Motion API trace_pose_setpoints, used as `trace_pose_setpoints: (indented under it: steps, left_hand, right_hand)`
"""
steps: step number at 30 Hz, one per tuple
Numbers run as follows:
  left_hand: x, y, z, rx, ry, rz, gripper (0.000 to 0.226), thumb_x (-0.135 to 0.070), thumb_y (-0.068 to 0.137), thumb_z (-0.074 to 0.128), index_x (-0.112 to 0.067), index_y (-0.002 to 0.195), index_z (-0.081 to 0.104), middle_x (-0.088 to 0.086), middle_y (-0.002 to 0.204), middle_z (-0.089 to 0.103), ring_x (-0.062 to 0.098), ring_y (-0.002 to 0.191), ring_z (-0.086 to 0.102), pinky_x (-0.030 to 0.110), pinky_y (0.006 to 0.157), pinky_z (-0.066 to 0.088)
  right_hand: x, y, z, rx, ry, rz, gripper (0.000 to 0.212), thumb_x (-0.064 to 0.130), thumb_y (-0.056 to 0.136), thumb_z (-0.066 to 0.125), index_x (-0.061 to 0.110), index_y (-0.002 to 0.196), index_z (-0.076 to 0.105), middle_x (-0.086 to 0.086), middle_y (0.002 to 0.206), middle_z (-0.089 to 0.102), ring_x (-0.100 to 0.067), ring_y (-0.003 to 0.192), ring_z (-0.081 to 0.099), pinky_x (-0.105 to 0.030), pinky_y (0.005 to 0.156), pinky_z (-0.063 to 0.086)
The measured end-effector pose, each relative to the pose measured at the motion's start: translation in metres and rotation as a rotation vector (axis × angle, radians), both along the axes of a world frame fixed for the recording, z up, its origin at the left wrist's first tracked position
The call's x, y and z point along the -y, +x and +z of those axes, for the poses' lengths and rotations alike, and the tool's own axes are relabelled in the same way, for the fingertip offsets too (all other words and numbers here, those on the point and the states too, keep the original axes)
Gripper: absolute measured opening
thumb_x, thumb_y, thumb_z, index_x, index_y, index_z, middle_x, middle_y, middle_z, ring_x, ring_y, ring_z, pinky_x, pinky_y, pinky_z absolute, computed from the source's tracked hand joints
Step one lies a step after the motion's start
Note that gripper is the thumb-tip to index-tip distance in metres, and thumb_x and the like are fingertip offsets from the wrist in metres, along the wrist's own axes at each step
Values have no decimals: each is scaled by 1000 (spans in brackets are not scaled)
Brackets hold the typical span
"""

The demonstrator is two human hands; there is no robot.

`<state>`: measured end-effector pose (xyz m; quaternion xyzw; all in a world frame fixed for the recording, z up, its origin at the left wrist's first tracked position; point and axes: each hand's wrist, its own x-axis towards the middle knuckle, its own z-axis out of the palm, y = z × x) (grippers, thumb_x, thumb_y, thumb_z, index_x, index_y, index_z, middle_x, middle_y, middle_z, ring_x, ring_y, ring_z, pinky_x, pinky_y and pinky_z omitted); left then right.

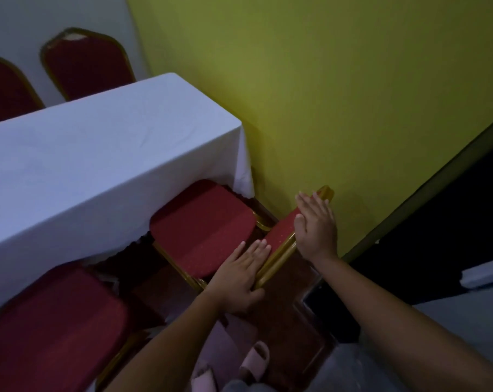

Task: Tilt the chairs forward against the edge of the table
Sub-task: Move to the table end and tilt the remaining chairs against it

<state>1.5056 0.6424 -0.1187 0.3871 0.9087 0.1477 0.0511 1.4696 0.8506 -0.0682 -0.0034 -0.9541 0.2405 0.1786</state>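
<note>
A red-cushioned banquet chair (202, 230) with a gold metal frame stands at the corner of the surface (98, 165), which is draped in a white tablecloth. The chair's seat points under the cloth's hanging edge, and its backrest (282, 236) leans toward the person, seen almost edge-on. The left hand (239, 275) lies against the lower part of the backrest's gold rail, fingers (256, 247) stretched out and open along the padding, thumb under the rail. The right hand (316, 224) rests flat on the upper end of the backrest, fingers straight and spread, not curled round anything.

A yellow-green wall (338, 94) runs just beside the chair on its right, leaving little room there. A second red chair (50, 329) sits close on the left, cut off by the frame's lower edge. Two more red chair backs (86, 63) rise beyond the far side of the surface, the left one partly out of view. Below the hands, pale slippers (253, 360) stand on a dark patterned floor. The room is dim, and the chair legs under the cloth are hard to make out.
</note>
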Motion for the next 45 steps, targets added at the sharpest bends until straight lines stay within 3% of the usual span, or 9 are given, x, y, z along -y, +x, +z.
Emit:
trace_pose_setpoints:
  steps: [6, 12, 15, 18, 24, 29, 35, 41, 45]
  left_hand:
    - [59, 18, -2, -7, -31, 105, 87, -52, 78, 35, -23, 145, -13, -2, 156, -4, 9, 145, -12, 32, 117, -15]
    - [100, 31, -2, -43, -12, 277, 87, -52, 78, 42, -19, 151, 6, 2, 158, 6, 14, 147, -1, 37, 121, -1]
    - [85, 33, 5, -69, 97, 321, 80, -50, 83, 46, -19, 150, 16, 3, 157, 12, 17, 147, 7, 39, 121, 6]
    - [47, 32, 13, -118, 209, 379, 72, -53, 90, 44, -18, 149, 21, 2, 156, 17, 13, 145, 8, 32, 119, 5]
    - [43, 26, 14, -91, 157, 478, 77, -57, 89, 48, -16, 149, 22, 6, 156, 23, 12, 143, 7, 29, 118, 6]
    - [81, 29, 18, -117, 120, 540, 79, -56, 83, 56, -9, 144, 36, 11, 150, 36, 23, 141, 22, 46, 117, 22]
    - [134, 37, 24, -94, 132, 765, 91, -66, 75, 43, -9, 145, 33, 10, 151, 34, 15, 141, 14, 35, 118, 12]
    - [128, 47, 23, -102, 205, 897, 88, -68, 71, 48, -13, 140, 44, 10, 144, 47, 15, 133, 32, 38, 106, 36]
    - [119, 57, 22, -54, 180, 911, 89, -72, 70, 44, -19, 142, 42, 5, 146, 45, 20, 135, 41, 37, 102, 43]
  right_hand:
    - [54, 21, -3, -9, -4, 2, 57, 31, 89, 27, 7, 133, 53, -8, 140, 52, -27, 137, 36, -50, 115, 19]
    - [68, 25, -3, -28, 26, 336, 49, 31, 96, 31, 7, 133, 53, -8, 135, 57, -24, 128, 48, -43, 115, 23]
    - [55, 16, -3, -18, 13, 388, 48, 32, 98, 30, 8, 132, 54, -8, 134, 58, -23, 128, 49, -40, 114, 25]
    - [31, 5, -4, 2, 8, 362, 50, 36, 97, 30, 8, 128, 58, -8, 132, 60, -24, 127, 50, -40, 111, 31]
    - [27, -11, -9, -21, 15, 401, 50, 32, 95, 29, 9, 110, 70, -8, 116, 69, -26, 116, 60, -41, 102, 39]
    - [64, -7, -15, -101, -53, 419, 44, 27, 92, 34, 12, 100, 74, -3, 105, 74, -22, 104, 66, -38, 92, 44]
    - [116, -4, -10, -46, -64, 566, 43, 30, 94, 34, 14, 102, 73, 0, 108, 73, -15, 102, 66, -34, 84, 48]
    - [113, -6, -13, -33, -47, 632, 43, 31, 95, 34, 16, 103, 73, 0, 109, 72, -13, 103, 66, -36, 82, 53]
    - [104, -2, -11, -37, -22, 658, 44, 31, 95, 33, 15, 108, 71, -1, 113, 71, -16, 107, 65, -34, 87, 50]
